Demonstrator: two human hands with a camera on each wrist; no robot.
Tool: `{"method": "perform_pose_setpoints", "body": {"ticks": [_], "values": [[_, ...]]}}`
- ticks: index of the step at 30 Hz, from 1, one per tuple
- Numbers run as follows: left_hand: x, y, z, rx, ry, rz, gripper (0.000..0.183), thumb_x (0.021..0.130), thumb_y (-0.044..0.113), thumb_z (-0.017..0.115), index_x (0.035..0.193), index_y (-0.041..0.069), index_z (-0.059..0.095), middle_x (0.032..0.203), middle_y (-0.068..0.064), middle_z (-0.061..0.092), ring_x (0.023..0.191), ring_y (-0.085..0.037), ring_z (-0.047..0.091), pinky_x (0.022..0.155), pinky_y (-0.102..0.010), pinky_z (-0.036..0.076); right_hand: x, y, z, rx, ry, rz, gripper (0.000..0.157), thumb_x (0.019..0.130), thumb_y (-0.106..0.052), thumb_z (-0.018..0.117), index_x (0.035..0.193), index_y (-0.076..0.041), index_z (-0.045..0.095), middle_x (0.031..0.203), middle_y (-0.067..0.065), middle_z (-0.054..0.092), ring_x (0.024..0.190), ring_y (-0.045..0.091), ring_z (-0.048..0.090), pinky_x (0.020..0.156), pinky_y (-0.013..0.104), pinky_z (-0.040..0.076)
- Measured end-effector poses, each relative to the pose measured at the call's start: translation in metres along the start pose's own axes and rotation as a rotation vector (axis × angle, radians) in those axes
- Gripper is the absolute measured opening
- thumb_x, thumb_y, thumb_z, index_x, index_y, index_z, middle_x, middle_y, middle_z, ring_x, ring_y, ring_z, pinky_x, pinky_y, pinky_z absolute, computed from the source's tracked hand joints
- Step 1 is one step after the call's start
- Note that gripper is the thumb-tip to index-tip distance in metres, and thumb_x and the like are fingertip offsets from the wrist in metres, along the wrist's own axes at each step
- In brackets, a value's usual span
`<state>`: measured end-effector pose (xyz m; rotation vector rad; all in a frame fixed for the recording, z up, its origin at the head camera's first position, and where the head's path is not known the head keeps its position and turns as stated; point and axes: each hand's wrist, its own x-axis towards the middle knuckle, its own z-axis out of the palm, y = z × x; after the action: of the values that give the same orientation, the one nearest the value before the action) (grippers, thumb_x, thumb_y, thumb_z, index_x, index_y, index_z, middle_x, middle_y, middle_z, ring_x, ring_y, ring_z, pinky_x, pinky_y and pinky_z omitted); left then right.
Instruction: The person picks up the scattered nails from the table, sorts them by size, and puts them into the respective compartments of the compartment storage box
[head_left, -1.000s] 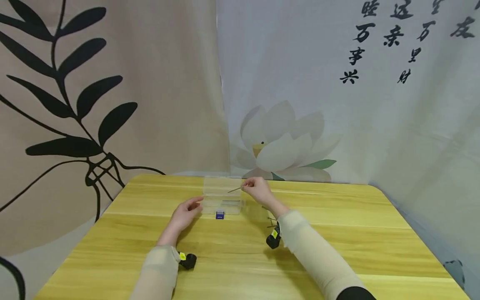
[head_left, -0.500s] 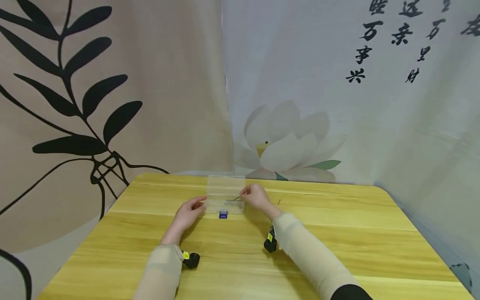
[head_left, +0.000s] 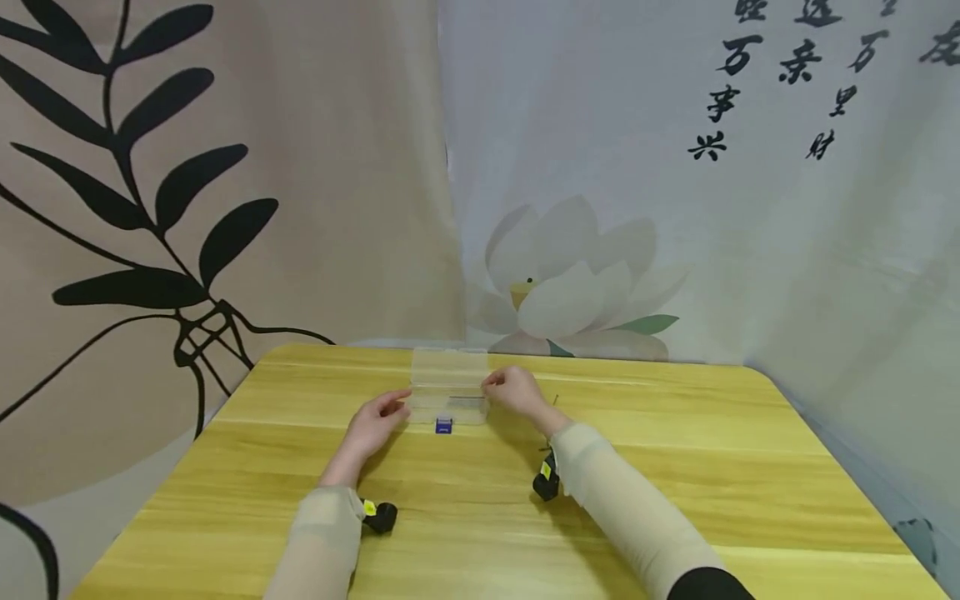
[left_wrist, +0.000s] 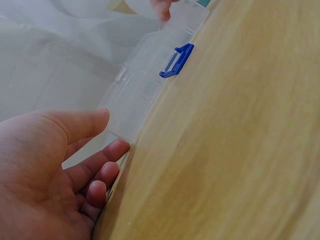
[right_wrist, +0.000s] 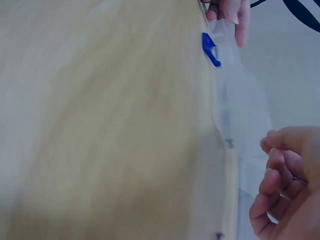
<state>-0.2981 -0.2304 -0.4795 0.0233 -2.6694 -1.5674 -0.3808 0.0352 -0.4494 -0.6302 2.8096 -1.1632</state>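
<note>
A clear plastic box (head_left: pixel 426 414) with a blue latch (head_left: pixel 444 426) stands at the table's far side, its lid (head_left: pixel 450 367) raised behind it. A thin dark nail (head_left: pixel 467 397) lies inside. My left hand (head_left: pixel 377 423) holds the box's left end; the left wrist view has the thumb on its upper edge and a fingertip at the lower corner. At the right end is my right hand (head_left: pixel 517 393), fingers loosely curled, thumb close to the forefinger. Nothing shows between those fingers in the right wrist view.
More nails lie to the right of the box: one nail (head_left: pixel 556 400) beyond my right wrist, others partly behind the sleeve. The right wrist view shows nail heads, one nail head (right_wrist: pixel 230 143) near the box. A printed cloth (head_left: pixel 360 208) hangs behind the wooden table (head_left: pixel 465 517).
My right hand lowered to the box's right end with a nail pinched in its fingers; that nail no longer sticks out from them. The left hand has stayed at the left end.
</note>
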Motion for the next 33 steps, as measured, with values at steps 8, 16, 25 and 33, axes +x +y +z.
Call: {"method": "perform_pose_setpoints", "body": {"ticks": [8,16,25,33], "values": [[0.0,0.0,-0.002,0.004,-0.007,-0.007,0.042,0.1,0.021,0.056,0.141,0.011,0.052,0.125,-0.016,0.058,0.114,-0.031,0.051,0.094,-0.049,0.041,-0.014,0.011,-0.038,0.005,0.018,-0.003,0.02,0.093,-0.019,0.065,0.101,-0.004,0.076,0.098,0.004,0.072,0.086,0.019,0.065,0.076,0.039,0.052],[-0.001,0.001,-0.002,0.005,-0.014,-0.001,0.042,0.1,0.02,0.055,0.141,0.009,0.052,0.126,-0.017,0.057,0.113,-0.031,0.051,0.093,-0.049,0.041,-0.035,0.042,-0.063,0.013,-0.015,-0.01,0.016,0.092,-0.012,0.065,0.098,-0.001,0.076,0.094,0.005,0.072,0.083,0.018,0.065,0.075,0.037,0.052],[-0.001,0.001,0.0,-0.01,-0.022,-0.008,0.042,0.1,0.019,0.055,0.14,0.008,0.052,0.126,-0.017,0.057,0.115,-0.032,0.05,0.097,-0.05,0.039,-0.057,0.074,-0.068,0.05,-0.076,-0.016,0.011,0.09,-0.007,0.066,0.095,-0.002,0.076,0.095,0.006,0.072,0.079,0.014,0.061,0.07,0.032,0.05],[0.0,-0.001,-0.001,0.0,-0.025,-0.002,0.042,0.101,0.02,0.055,0.141,0.009,0.051,0.128,-0.018,0.056,0.117,-0.033,0.049,0.098,-0.051,0.039,-0.075,0.079,-0.07,0.067,-0.166,-0.055,0.007,0.086,-0.008,0.071,0.092,-0.006,0.076,0.087,-0.001,0.07,0.071,0.013,0.055,0.064,0.029,0.047]]}}
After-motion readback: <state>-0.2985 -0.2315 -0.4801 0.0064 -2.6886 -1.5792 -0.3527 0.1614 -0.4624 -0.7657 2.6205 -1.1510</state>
